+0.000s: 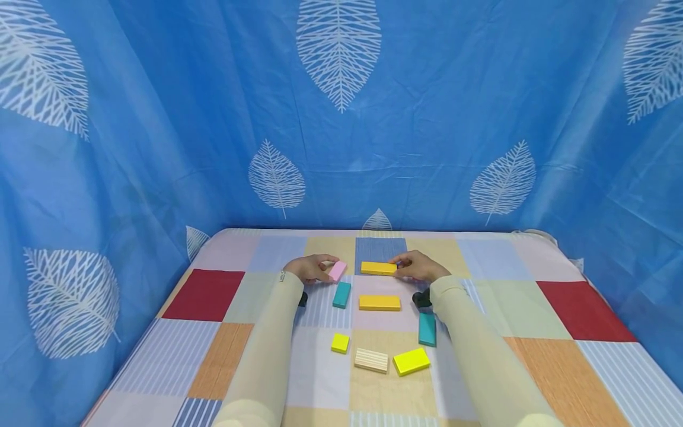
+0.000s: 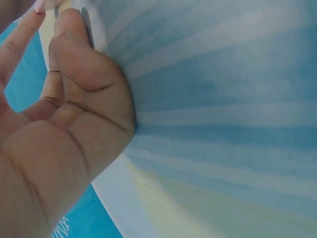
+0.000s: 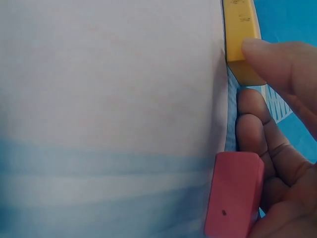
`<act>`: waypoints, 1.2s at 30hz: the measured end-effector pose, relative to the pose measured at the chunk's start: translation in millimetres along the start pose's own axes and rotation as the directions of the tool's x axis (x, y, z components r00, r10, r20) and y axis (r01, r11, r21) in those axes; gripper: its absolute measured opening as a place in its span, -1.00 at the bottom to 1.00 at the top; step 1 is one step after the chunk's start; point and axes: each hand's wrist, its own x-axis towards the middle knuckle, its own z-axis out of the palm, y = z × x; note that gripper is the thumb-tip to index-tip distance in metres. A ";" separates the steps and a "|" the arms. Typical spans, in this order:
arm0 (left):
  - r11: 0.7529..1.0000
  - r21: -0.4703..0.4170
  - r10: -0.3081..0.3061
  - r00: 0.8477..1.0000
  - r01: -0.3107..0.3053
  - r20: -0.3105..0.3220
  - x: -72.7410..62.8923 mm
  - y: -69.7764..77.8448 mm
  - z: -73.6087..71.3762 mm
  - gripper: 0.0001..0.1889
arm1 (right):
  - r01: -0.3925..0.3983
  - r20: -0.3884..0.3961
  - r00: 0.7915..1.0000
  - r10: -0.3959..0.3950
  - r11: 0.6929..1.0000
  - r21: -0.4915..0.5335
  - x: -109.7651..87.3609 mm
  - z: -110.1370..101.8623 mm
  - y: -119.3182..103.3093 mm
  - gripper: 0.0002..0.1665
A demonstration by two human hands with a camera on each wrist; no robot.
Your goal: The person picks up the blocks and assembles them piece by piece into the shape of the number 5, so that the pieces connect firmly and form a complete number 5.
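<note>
My left hand (image 1: 311,269) pinches a pink block (image 1: 338,271) between thumb and fingertips at the far middle of the cloth. Only a sliver of that block shows at the upper left of the left wrist view. To its right, my right hand (image 1: 421,267) grips the right end of an orange-yellow block (image 1: 378,268), thumb on its near side. In the right wrist view a red block (image 3: 235,194) sits beside the curled lower fingers; the hand hides it in the head view. A teal block (image 1: 342,295) lies just nearer than the pink one.
Nearer on the patchwork cloth (image 1: 203,356) lie a second orange-yellow block (image 1: 379,303), another teal block (image 1: 427,330) by the right forearm, a small yellow block (image 1: 340,343), a ridged wooden block (image 1: 371,360) and a larger yellow block (image 1: 411,362). Blue curtains (image 1: 341,166) surround the table.
</note>
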 end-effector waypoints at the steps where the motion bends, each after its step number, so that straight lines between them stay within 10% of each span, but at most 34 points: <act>1: 1.000 -0.001 -0.002 1.000 0.002 0.001 -0.2 0.2 -0.2 -0.27 | -0.002 0.001 1.000 0.002 1.000 0.000 -0.1 -0.1 0.3 -0.51; 36: 1.000 -0.001 -0.007 1.000 0.007 -0.007 7.1 -1.7 -0.2 -0.27 | 0.055 0.018 0.998 -0.056 0.998 0.044 -6.2 -2.9 0.5 -0.51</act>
